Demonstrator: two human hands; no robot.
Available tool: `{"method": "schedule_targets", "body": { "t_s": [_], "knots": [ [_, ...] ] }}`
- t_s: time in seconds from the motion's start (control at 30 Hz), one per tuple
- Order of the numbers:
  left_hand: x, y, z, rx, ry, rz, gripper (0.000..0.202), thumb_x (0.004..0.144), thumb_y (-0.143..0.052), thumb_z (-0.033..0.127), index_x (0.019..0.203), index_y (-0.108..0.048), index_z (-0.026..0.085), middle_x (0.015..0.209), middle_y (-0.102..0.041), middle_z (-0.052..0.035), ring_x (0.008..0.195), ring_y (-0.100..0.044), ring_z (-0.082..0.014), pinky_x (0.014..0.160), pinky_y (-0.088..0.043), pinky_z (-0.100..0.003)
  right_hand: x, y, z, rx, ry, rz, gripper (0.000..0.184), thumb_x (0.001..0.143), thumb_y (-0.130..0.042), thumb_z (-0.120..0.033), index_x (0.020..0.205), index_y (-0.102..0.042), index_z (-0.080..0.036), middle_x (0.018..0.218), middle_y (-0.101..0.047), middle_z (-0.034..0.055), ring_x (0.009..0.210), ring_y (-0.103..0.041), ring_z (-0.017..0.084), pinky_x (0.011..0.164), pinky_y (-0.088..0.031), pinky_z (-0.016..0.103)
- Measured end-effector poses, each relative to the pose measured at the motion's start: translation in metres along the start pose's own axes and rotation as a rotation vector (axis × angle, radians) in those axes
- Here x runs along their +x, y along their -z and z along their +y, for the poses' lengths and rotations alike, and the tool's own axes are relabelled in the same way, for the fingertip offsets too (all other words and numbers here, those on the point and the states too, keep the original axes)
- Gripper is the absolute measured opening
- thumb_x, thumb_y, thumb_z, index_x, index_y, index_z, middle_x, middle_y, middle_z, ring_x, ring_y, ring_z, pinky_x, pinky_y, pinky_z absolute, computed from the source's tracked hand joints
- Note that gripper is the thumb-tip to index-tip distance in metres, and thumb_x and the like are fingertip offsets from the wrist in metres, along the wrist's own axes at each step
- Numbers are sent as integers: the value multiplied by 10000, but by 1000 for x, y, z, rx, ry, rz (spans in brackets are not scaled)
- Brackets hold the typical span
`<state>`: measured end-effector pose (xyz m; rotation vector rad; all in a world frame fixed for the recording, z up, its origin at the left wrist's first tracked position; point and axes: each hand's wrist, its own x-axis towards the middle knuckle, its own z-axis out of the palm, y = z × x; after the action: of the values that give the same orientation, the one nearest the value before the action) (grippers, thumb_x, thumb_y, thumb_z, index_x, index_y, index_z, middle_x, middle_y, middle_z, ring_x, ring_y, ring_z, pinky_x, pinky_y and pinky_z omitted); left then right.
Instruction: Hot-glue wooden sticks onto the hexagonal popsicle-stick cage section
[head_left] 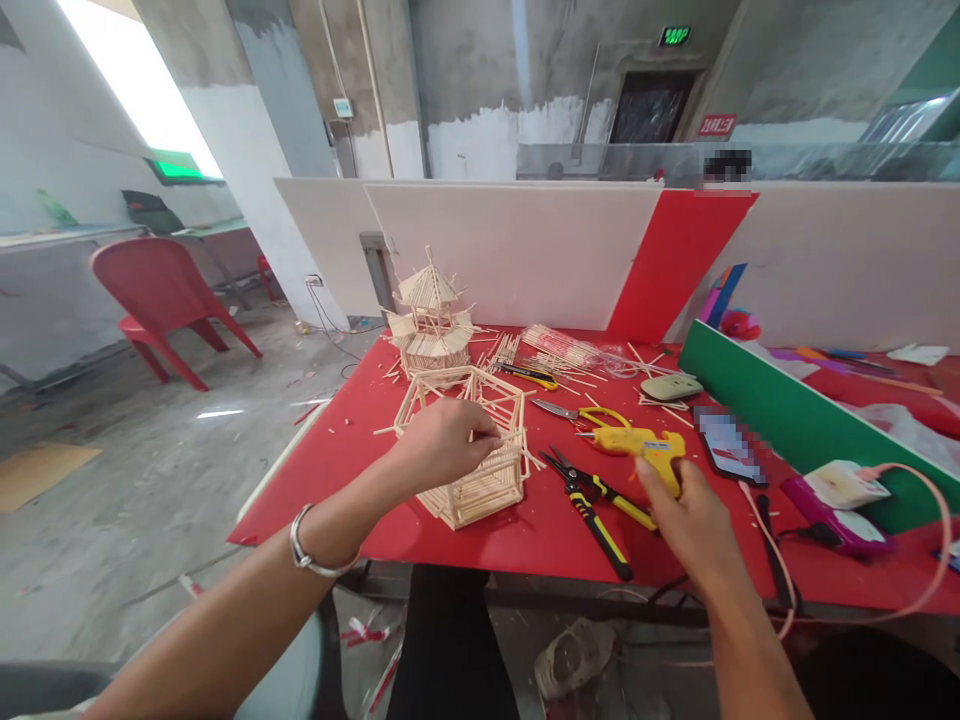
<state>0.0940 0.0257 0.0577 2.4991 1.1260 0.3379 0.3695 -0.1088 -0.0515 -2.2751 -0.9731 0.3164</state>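
Yellow plastic glue gun (637,443), right of centre: carried in the right hand (694,515), grip wrapped around the handle, nozzle pointing left. Left hand (450,440), centre: grip pinched together on a thin pale stick (514,437); whether that stick touches the work beneath cannot be told. Metal bangle (298,540), one, at the left wrist.

Openwork stick frame (460,514), pale wood, many-sided, layered at the base: centre of the picture, under the left hand, resting on the red bench (337,460).

Pliers (600,530), black-and-yellow handles spread: below the glue gun. Scissors (555,409), yellow handles: just above it. Utility knife (531,376), black and yellow: farther up and left.

Tiered stick pavilion (433,345), roofed: behind the frame, upper middle. Loose sticks (566,368), many, scattered to its right, with clear plastic wrapping (615,360).

Phone (727,445), right: beside a long green board (810,430). Pink cable (939,510), far right: plugged into a white charger (840,485). Red plastic chair (161,285), upper left: on the grey floor (247,420).
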Motion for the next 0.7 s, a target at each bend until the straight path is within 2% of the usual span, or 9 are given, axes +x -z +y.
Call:
{"method": "schedule_targets", "body": {
  "t_s": [0.1,0.17,0.27,0.33,0.43,0.53,0.63,0.7],
  "knots": [
    [3,1,1,25,5,-24,167,813,-630,222,789,-794,204,822,-773,-21,779,-674,-169,638,-414,-257,21,-4,52,23,-92,-77,604,869,-365,-699,1105,-603,-197,706,-697,74,711,-668,278,654,-458,341],
    [5,3,2,45,22,-39,167,801,-630,229,777,-794,210,821,-776,-18,767,-673,-168,633,-416,-251,34,-9,85,-94,-120,-36,633,890,-314,-652,1131,-622,-154,800,-725,133,770,-680,299,694,-481,370],
    [9,6,3,64,46,-89,164,787,-635,242,773,-796,214,803,-776,-17,747,-670,-168,622,-412,-248,48,-18,120,-335,-37,65,644,912,-252,-574,1053,-680,-113,930,-722,214,890,-675,342,768,-496,427],
    [12,7,4,61,55,-138,162,783,-638,248,774,-797,215,778,-770,-15,726,-663,-165,610,-406,-248,55,-22,134,-419,19,84,642,913,-246,-553,1006,-704,-113,910,-714,218,910,-666,361,786,-498,460],
    [13,7,4,51,49,-166,160,780,-642,264,770,-794,216,763,-766,-16,705,-654,-161,604,-403,-247,58,-22,138,-465,37,63,641,923,-248,-526,1028,-717,-101,883,-708,211,917,-662,364,811,-494,477],
    [12,7,4,50,49,-158,157,774,-646,271,762,-793,216,760,-766,-17,694,-648,-160,607,-405,-248,47,-18,124,-519,12,57,635,938,-271,-503,1062,-720,-69,888,-691,235,920,-657,368,796,-483,472],
    [11,8,5,56,59,-161,156,775,-649,274,752,-793,219,755,-765,-18,687,-645,-160,599,-401,-247,27,-13,100,-547,-20,248,612,923,-377,-551,1125,-710,-79,1025,-661,268,967,-626,408,707,-460,467],
    [11,8,5,55,57,-161,157,779,-651,280,753,-794,221,754,-764,-18,687,-644,-160,598,-400,-247,14,-11,84,-498,46,412,566,913,-444,-541,1167,-698,-102,1132,-638,256,1001,-603,411,690,-444,449]
  ]
}}
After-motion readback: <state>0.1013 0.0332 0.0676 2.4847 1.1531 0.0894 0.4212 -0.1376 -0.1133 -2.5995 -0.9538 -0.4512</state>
